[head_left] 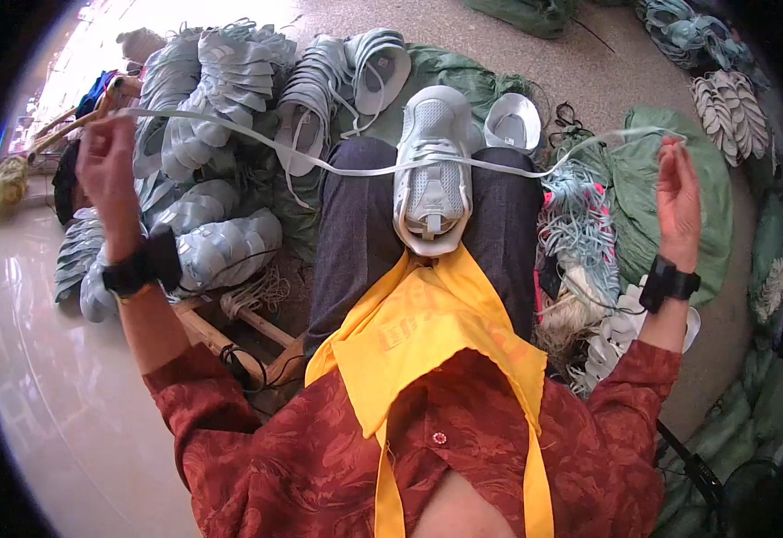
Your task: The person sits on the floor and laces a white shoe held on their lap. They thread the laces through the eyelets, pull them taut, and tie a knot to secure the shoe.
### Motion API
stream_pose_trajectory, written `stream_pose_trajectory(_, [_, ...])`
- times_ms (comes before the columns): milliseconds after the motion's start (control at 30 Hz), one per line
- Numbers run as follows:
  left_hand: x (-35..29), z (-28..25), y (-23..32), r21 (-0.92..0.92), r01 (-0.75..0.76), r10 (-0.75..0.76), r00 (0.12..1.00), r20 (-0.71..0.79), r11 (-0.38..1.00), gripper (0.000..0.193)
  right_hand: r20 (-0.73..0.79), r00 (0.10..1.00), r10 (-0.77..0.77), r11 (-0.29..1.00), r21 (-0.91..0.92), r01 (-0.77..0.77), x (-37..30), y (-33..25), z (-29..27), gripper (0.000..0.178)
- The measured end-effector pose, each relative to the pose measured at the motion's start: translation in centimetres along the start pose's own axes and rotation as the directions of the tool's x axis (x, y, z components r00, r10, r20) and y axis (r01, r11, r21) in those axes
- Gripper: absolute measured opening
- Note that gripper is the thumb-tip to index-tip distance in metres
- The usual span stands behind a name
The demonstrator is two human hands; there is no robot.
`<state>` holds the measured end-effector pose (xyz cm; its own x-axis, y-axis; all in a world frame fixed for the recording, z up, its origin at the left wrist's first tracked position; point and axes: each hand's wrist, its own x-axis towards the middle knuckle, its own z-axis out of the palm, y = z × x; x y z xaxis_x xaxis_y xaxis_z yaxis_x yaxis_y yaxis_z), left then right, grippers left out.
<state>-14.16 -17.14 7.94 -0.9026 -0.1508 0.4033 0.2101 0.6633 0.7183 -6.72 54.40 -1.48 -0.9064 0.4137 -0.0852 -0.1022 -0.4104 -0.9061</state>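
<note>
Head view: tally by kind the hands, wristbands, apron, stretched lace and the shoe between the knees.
Left hand and right hand: 2
Black wristbands: 2
Yellow apron: 1
Pale lace: 1
Pale shoe: 1
Total: 7

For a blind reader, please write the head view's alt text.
Left hand and right hand, wide apart, hold a pale lace across a grey shoe between the knees; stacked shoe pieces lie at left, green fabric at right.
</note>
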Motion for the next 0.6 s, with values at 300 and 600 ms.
stream_pose_trajectory(300, [-14.5, 13.9, 5.3, -0.155, 0.608, -0.261, 0.538, 0.801, 0.779, 0.010, 0.347, 0.768, 0.539, 0.773, -0.566, -0.287, -8.5, 8.5, 11.5, 0.019])
stream_pose_trajectory(600, [-15.5, 20.1, 6.4, -0.272, 0.258, -0.037, 0.785, 0.618, 0.927, 0.010, 0.461, 0.809, 0.365, 0.820, -0.571, -0.045, -6.8, 13.3, 16.4, 0.019])
